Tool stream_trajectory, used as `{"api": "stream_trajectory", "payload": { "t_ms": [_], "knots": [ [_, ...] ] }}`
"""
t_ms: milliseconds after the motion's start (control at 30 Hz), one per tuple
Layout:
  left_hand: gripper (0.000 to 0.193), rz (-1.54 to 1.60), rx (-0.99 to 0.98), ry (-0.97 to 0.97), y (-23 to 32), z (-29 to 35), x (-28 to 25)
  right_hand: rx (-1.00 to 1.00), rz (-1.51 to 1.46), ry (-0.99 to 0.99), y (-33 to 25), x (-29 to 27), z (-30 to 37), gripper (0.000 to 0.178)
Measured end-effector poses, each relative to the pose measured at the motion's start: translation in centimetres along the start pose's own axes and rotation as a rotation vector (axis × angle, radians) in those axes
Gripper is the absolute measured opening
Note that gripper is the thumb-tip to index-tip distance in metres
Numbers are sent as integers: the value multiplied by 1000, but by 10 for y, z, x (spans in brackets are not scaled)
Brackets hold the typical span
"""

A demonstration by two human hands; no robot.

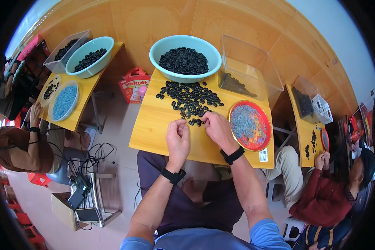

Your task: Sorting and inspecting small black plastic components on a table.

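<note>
Small shiny black oval pieces (191, 96) lie spread over the yellow wooden table (148, 129) in front of me, the nearest ones close to my fingertips. My left hand (178, 139) is closed, thumb and fingers pinched together at the near edge of the pieces. What it pinches, if anything, is too small to tell. Beside it, my right hand (218, 129) is closed too, its fingertips down at a few black pieces; its grip is hidden. To its right sits a round red tray (267, 135) holding a heap of small grey-blue bits.
A pale blue basin (154, 56) of black pieces stands at the back, beside a clear plastic bin (254, 62). People work at tables on both sides. A red bag (134, 86) is on the floor, and cables (87, 158) tangle by a metal stool (96, 196) at lower left.
</note>
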State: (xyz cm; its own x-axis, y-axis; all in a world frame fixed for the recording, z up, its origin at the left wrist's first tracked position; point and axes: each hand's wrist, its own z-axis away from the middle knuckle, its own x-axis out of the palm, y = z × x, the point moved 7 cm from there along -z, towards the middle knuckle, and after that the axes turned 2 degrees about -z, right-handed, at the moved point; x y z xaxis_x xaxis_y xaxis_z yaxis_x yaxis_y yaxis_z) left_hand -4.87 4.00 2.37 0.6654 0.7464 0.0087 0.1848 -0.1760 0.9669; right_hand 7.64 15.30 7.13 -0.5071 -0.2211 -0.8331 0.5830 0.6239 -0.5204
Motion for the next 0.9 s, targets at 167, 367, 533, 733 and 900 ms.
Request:
{"api": "stream_trajectory", "payload": {
  "t_ms": [167, 367, 533, 733, 900],
  "knots": [
    [9, -30, 11, -21, 9, 2, 2, -16, -5, 54, 5, 1, 3, 9],
    [7, -124, 86, -113, 12, 4, 11, 22, 53, 66, 5, -3, 13, 8],
    [21, -52, 2, -311, 5, 6, 26, 102, -275, 130, 0, -5, 29, 12],
    [18, 46, -84, -389, 1, 7, 28, 214, -654, 103, 12, 13, 46, 17],
    [16, 48, -123, -467, 1, 12, 32, 278, -869, 12, 20, 16, 56, 18]
  ]
}}
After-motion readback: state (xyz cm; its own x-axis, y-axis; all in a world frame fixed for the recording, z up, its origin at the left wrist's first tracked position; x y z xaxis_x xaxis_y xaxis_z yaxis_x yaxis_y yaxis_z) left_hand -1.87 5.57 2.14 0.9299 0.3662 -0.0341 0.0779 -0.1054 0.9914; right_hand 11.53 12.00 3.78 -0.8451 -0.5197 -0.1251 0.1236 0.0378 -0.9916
